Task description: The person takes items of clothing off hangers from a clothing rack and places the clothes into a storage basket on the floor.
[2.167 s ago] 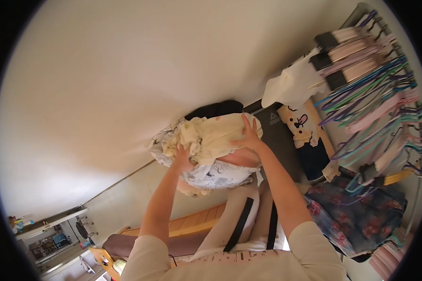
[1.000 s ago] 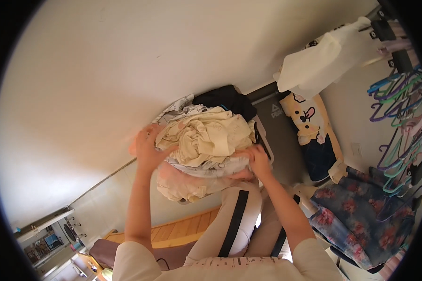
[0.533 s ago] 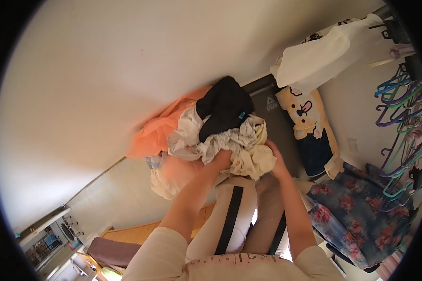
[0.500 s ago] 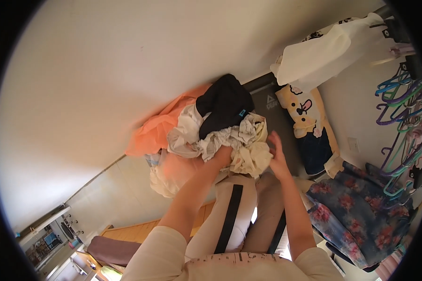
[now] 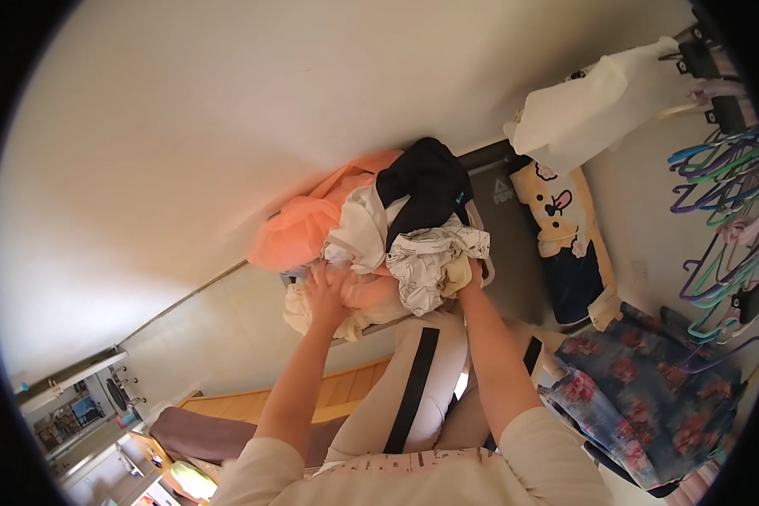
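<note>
A heap of clothes lies in front of my legs. A coral-orange garment (image 5: 291, 232) is at its left, a black garment (image 5: 430, 185) on top, and a plain white cloth (image 5: 361, 228) between them. Nearer me is a crumpled white garment with dark line drawings (image 5: 426, 261). My left hand (image 5: 325, 291) rests with fingers apart on sheer peach cloth (image 5: 367, 291) at the heap's near left. My right hand (image 5: 474, 280) reaches in at the right edge, beside the patterned garment and a cream cloth (image 5: 458, 274); its fingers are mostly hidden.
A dark grey case (image 5: 506, 253) stands right of the heap, with a dog-faced cushion (image 5: 557, 207) against it. White cloth (image 5: 590, 110) hangs above. Colourful hangers (image 5: 717, 194) and a blue floral garment (image 5: 649, 379) are farther right. A wall (image 5: 169, 126) rises behind the heap.
My left hand has moved left, off the patterned garment and onto the peach cloth. My right hand has gone from beside the heap into its right edge. The cream cloth is now largely covered.
</note>
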Available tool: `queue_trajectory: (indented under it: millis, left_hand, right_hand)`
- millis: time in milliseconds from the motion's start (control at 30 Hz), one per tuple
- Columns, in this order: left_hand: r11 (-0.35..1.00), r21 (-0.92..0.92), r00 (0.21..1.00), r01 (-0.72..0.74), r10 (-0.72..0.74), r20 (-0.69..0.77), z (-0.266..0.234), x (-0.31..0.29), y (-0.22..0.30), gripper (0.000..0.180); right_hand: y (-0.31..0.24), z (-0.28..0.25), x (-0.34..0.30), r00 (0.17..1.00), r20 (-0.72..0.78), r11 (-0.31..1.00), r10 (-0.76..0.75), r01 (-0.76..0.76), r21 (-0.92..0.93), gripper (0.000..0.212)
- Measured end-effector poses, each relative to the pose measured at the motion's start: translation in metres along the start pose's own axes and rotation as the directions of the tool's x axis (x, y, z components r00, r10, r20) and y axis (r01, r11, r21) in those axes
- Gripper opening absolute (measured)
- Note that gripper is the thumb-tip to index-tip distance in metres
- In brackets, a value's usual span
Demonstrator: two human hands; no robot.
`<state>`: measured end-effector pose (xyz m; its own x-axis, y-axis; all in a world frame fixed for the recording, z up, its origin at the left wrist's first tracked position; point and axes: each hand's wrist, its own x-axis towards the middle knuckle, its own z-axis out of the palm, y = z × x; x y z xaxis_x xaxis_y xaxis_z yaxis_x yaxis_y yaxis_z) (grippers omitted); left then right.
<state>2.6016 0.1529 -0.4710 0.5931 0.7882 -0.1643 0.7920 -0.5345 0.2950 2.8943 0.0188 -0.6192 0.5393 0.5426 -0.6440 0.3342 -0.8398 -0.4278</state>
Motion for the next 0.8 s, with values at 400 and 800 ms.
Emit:
queue_trajectory:
  millis: [400,800]
  left_hand:
    - [0.985,-0.172,0.995,-0.003,-0.014,-0.101,0.005,-0.032,-0.057,0.105]
    - [0.788,-0.265,0.831,0.556,-0.531,0.167,0.088,-0.038,-0.070,0.099]
  right_hand:
    - [-0.057,-0.055,-0.131,0.805,-0.270,0.838,-0.528,0.545,-0.015,0.068]
    - [0.032,-0.017,-0.018,0.817,-0.060,0.818,-0.574,0.568,-0.092,0.046]
